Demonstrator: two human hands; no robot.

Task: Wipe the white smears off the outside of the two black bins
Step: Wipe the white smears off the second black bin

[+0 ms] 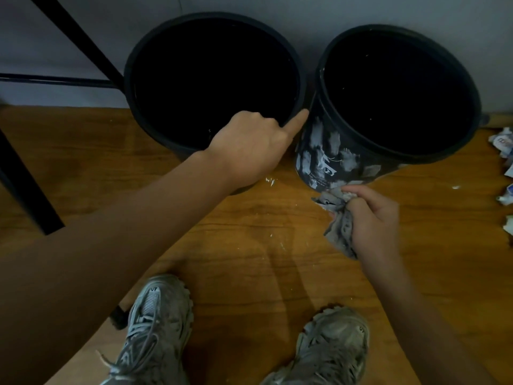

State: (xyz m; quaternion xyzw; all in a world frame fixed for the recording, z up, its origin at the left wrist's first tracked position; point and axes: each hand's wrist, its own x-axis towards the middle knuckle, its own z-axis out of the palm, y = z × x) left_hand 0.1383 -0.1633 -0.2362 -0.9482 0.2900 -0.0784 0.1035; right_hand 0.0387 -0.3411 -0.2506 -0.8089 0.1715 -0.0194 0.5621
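Two round black bins stand side by side against the wall. The left bin (144, 107) shows no smears on the part I can see. The right bin (330, 151) has many white smears across its front wall, around a small printed logo. My left hand (249, 145) grips the near rim of the left bin, its forefinger stretched toward the gap between the bins. My right hand (372, 220) is closed on a crumpled grey cloth (337, 215), whose upper end touches the bottom of the right bin's smeared wall.
The wooden floor (249, 232) carries small white flecks near the bins. Black metal furniture legs (27, 179) stand at the left. Crumpled paper scraps (503, 143) lie at the right edge. My two grey sneakers (158, 323) are at the bottom.
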